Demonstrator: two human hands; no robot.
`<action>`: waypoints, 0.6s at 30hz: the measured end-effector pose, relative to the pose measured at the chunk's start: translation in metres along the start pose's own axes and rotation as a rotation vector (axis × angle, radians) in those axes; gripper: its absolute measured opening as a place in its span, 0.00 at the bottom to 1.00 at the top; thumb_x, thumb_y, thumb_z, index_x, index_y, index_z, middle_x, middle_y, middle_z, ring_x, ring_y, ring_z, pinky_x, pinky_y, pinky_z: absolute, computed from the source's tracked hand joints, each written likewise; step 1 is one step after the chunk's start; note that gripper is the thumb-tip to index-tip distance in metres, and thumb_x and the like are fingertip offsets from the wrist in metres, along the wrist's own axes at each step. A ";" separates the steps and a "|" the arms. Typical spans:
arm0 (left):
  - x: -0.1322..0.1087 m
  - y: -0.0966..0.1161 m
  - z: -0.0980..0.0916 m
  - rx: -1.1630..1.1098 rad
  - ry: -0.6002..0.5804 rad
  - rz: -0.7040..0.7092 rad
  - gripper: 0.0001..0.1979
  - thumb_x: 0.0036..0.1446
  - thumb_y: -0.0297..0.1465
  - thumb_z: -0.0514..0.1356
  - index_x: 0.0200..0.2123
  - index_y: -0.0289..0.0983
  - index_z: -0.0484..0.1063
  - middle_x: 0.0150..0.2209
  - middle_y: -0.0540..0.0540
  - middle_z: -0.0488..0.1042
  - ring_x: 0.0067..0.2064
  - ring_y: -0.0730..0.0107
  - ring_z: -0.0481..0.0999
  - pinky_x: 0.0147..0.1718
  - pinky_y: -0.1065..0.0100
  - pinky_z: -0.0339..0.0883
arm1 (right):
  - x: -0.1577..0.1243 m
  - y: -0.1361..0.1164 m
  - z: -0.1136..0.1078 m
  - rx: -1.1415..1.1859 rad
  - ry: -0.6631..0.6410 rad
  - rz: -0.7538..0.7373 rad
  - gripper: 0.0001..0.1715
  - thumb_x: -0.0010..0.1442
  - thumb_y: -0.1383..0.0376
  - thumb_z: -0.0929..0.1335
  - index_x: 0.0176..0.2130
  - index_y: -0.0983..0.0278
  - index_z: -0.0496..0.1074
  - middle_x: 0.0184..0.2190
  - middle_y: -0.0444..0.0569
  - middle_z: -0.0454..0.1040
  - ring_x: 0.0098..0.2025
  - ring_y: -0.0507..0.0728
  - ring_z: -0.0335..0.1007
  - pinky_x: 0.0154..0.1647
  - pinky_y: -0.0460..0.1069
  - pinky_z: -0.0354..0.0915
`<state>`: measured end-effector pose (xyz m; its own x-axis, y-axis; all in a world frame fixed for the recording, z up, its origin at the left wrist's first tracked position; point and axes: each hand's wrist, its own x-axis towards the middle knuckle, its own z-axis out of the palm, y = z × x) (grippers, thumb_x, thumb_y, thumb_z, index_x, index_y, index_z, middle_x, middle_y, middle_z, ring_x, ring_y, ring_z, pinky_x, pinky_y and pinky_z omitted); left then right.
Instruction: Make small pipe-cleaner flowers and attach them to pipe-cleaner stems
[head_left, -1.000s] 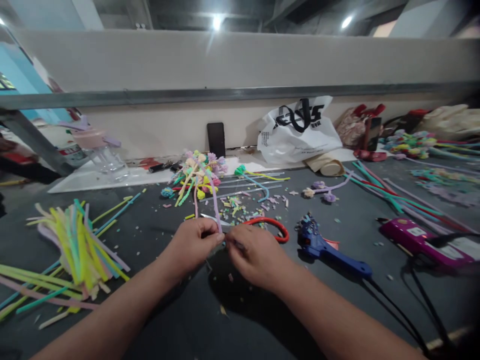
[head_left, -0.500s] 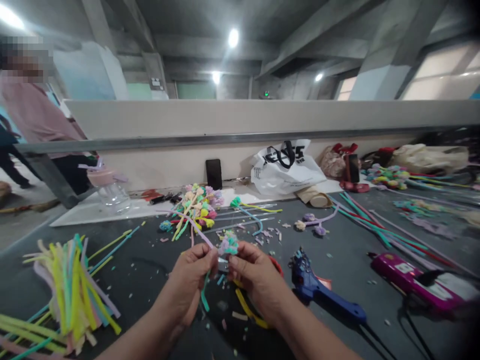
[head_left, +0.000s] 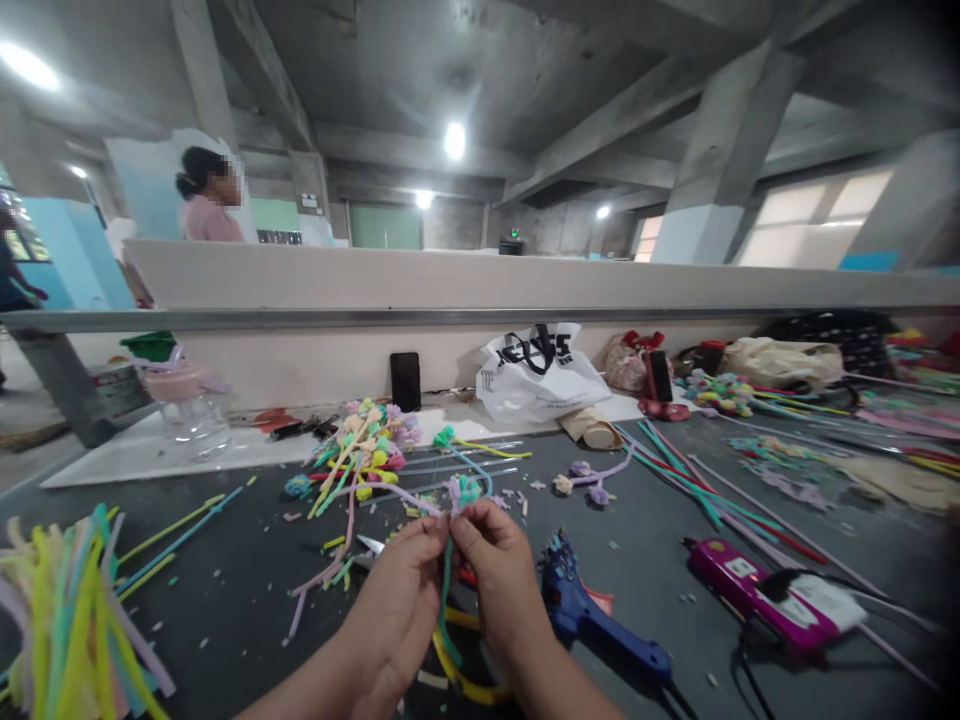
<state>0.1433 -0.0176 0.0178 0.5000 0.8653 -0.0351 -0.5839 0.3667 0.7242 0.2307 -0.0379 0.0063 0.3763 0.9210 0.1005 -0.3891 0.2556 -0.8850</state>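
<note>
My left hand (head_left: 401, 590) and my right hand (head_left: 499, 565) meet over the table, fingertips pinched together. Between them is a small lilac and teal pipe-cleaner flower (head_left: 465, 490), its head poking up above the fingers. From the left fingers a lilac pipe-cleaner stem (head_left: 390, 490) runs out to the left. A green pipe-cleaner stem (head_left: 447, 610) hangs down between the palms. Under the hands lie scissors with yellow and red handles (head_left: 480, 692), partly hidden. A blue glue gun (head_left: 600, 612) rests right of my right hand.
Loose pipe cleaners (head_left: 71, 610) are heaped at the left. Finished blossoms (head_left: 367, 450) lie ahead, near a phone (head_left: 405, 381) and a white bag (head_left: 540, 380). A magenta corded device (head_left: 765, 590) is at the right. A clear bottle (head_left: 191, 420) stands back left. Beyond the partition is a person.
Both hands have drawn closer together around the flower, and the green stem now hangs between them. The view has tilted up and shifted. The person in pink now appears behind the partition.
</note>
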 end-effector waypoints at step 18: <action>-0.053 0.149 -0.002 0.672 -0.198 0.016 0.09 0.47 0.35 0.63 0.33 0.40 0.75 0.26 0.49 0.73 0.28 0.72 0.72 0.24 0.74 0.65 | 0.002 -0.021 -0.013 0.182 -0.442 0.158 0.15 0.49 0.59 0.72 0.28 0.67 0.65 0.19 0.37 0.58 0.14 0.41 0.40 0.14 0.40 0.38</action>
<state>0.0287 -0.0085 0.1260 0.6390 0.7669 0.0586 -0.1017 0.0087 0.9948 0.2510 -0.0453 0.0193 -0.0758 0.9789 0.1897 -0.5676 0.1141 -0.8153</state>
